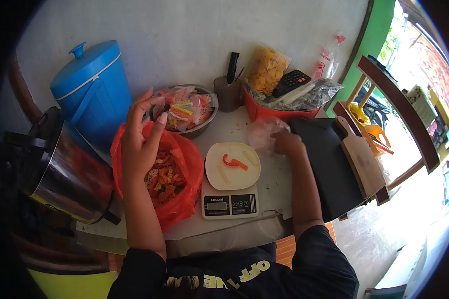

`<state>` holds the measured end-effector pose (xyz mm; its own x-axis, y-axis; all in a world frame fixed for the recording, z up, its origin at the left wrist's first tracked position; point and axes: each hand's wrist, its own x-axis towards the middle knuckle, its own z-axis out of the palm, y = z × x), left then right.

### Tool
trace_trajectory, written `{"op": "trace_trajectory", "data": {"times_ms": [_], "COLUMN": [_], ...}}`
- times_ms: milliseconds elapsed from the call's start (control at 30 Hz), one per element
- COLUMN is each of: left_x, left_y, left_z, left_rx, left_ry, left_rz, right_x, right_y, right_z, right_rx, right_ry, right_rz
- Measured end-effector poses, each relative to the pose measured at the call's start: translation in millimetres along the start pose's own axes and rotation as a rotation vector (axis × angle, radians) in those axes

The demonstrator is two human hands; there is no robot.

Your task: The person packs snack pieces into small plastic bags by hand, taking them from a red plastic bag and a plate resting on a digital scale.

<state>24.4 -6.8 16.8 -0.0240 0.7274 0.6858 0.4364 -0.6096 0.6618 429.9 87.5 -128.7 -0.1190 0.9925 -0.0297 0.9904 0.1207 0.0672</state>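
Note:
My left hand is raised over the red plastic bag, its thumb and fingers apart. Inside that open bag lie many colored, ridged snack pieces. Just beyond the hand, a metal bowl holds small clear packets of similar pieces. My right hand grips clear plastic bags on the table, right of the scale; its fingertips are partly hidden. Between my hands stands a white kitchen scale. On its square plate rest red-orange pieces and pale ones.
A blue lidded cooler and a shiny metal pot stand left. At the back are a dark cup and a red basket with a calculator. A wooden board lies on a black case to the right.

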Motion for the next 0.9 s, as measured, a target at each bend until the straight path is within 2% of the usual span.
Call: {"op": "trace_trajectory", "data": {"times_ms": [67,133,333,433,533,633,733,833,900], "left_x": [-0.6,-0.6,-1.8,-1.1,-2.7,-3.1,-4.2,-5.4,-7.1], "left_y": [3.7,5.5,4.0,4.3,3.7,2.0,-0.4,0.4,0.3], "left_z": [0.8,2.7,6.5,10.1,14.1,18.8,24.5,30.7,36.1], "left_rx": [0.019,0.022,0.002,-0.006,-0.006,-0.030,-0.086,-0.153,-0.184], "left_ry": [-0.042,-0.050,-0.065,-0.071,-0.085,-0.104,-0.131,-0.177,-0.225], "left_rz": [-0.029,-0.022,-0.009,0.023,0.010,-0.013,-0.034,-0.053,-0.057], "right_x": [2.9,5.3,-0.9,-18.8,-12.7,-23.5,-32.5,-30.5,-34.8], "right_y": [-5.4,-6.1,-13.0,-19.9,-11.3,-9.8,-11.5,-17.3,-25.4], "right_z": [8.5,4.5,-28.4,-66.5,-68.5,-84.1,-99.7,-106.3,-112.5], "right_rx": [0.064,0.151,0.131,0.360,0.433,0.718,0.897,1.178,1.337], "right_ry": [0.083,0.069,0.091,0.226,0.538,0.651,0.716,0.803,0.685], "right_rz": [0.042,0.006,0.035,0.073,-0.026,-0.042,-0.011,-0.070,-0.224]}}
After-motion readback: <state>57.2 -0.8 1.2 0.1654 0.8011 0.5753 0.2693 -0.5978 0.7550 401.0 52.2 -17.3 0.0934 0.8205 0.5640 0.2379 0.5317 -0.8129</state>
